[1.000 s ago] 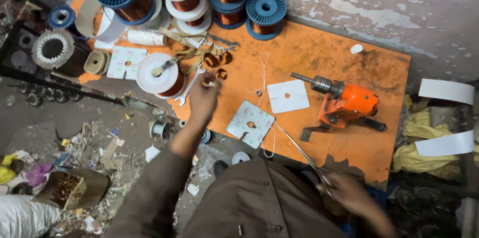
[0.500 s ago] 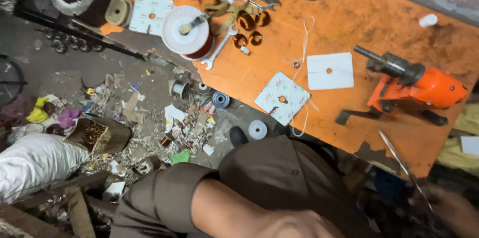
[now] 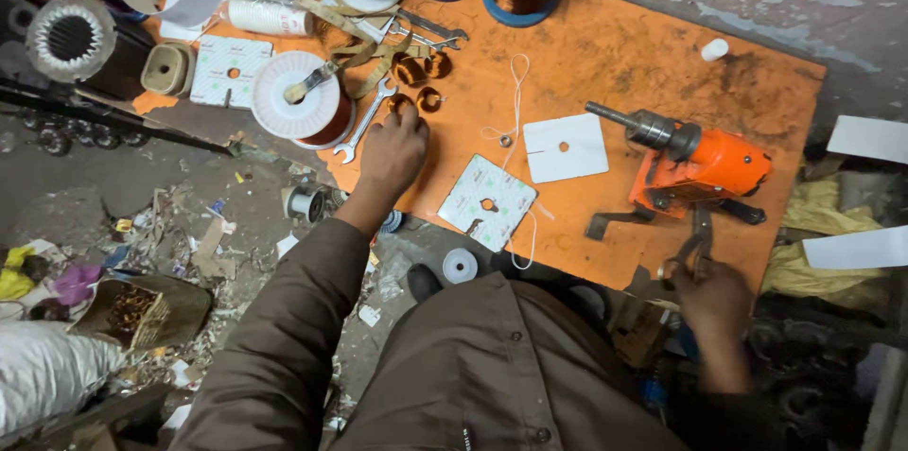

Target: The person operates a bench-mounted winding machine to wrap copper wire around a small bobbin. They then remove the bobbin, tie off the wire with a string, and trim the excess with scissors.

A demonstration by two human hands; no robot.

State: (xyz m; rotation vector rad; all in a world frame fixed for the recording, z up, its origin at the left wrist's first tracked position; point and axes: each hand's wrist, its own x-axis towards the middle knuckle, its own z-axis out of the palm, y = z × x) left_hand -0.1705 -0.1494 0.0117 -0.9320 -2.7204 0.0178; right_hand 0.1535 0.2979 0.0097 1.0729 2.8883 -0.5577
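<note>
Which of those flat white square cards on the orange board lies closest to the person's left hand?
The tilted, patterned card just right of the left hand; the plain card lies farther right.

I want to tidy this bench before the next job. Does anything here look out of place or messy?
Yes. The square white plate juts over the orange board's near edge, tilted. Scraps and litter cover the floor left of the board. The left hand rests by loose copper coils; the right hand grips a metal handle.
</note>
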